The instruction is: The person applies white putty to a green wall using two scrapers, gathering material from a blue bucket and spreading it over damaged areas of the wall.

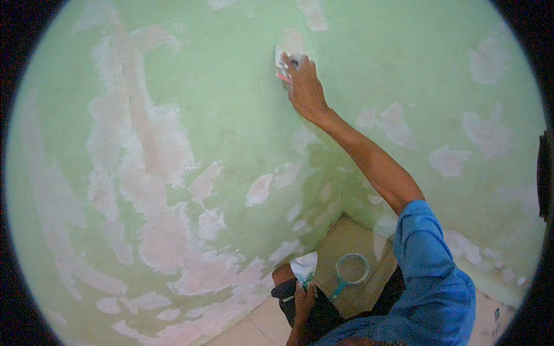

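My right arm stretches up to the green wall (pixel 231 109), and my right hand (pixel 306 86) is closed around a putty knife (pixel 281 60). Its pale blade, smeared with white, lies against the wall beside a whitish filler patch (pixel 293 40). Low down, near my knee, my left hand (pixel 304 300) grips a second putty knife (pixel 304 265). That one has a broad pale blade pointing upward and a greenish part next to my fingers. How much filler sits on either blade is hard to make out.
Pinkish-white filler patches (pixel 164 225) spread over the wall, which meets another wall at a corner (pixel 344 207). On the brownish floor covering (pixel 329 242) lies a teal ring with a handle-like strip (pixel 339 288). Pale floor tiles (pixel 254 331) show below. A dark object (pixel 542 176) stands at the right rim.
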Available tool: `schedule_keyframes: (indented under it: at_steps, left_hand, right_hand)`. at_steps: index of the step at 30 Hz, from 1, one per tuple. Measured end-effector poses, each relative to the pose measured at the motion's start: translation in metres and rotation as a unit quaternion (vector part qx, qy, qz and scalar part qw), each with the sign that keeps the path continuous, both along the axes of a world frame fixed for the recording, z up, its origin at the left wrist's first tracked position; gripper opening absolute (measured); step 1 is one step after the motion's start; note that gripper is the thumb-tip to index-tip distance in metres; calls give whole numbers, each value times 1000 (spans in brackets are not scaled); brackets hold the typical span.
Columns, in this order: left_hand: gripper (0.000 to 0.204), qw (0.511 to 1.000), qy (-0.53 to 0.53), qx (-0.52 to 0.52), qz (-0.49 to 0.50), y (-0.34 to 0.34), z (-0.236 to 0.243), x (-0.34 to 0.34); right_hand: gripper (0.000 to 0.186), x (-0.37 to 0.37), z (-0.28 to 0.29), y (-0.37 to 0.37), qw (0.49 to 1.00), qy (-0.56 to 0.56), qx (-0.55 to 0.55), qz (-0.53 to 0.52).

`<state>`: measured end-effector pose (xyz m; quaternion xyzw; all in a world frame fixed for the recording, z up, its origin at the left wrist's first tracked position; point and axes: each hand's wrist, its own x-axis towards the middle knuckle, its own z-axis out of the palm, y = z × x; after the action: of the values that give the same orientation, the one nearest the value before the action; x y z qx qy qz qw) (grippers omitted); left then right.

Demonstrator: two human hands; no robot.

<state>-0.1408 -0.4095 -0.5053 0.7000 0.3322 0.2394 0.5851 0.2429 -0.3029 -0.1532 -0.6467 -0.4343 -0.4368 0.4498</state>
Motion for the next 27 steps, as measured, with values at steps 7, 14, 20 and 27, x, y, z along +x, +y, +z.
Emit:
schedule_keyframes:
  at_steps: [7, 14, 20, 27]
  left_hand:
    - [20, 1000, 10, -9, -27, 2, -8, 1]
    - [21, 999, 12, 13, -28, 7, -15, -2]
    - [27, 996, 28, 89, -11, 5, -25, -1]
    - [30, 998, 56, 7, -7, 0, -11, 2]
  right_hand:
    - [40, 54, 46, -19, 990, 101, 65, -70]
    - [39, 2, 58, 4, 997, 24, 48, -62]
    - [45, 32, 26, -12, 995, 24, 65, -74]
    - [61, 17, 11, 4, 994, -58, 59, -68]
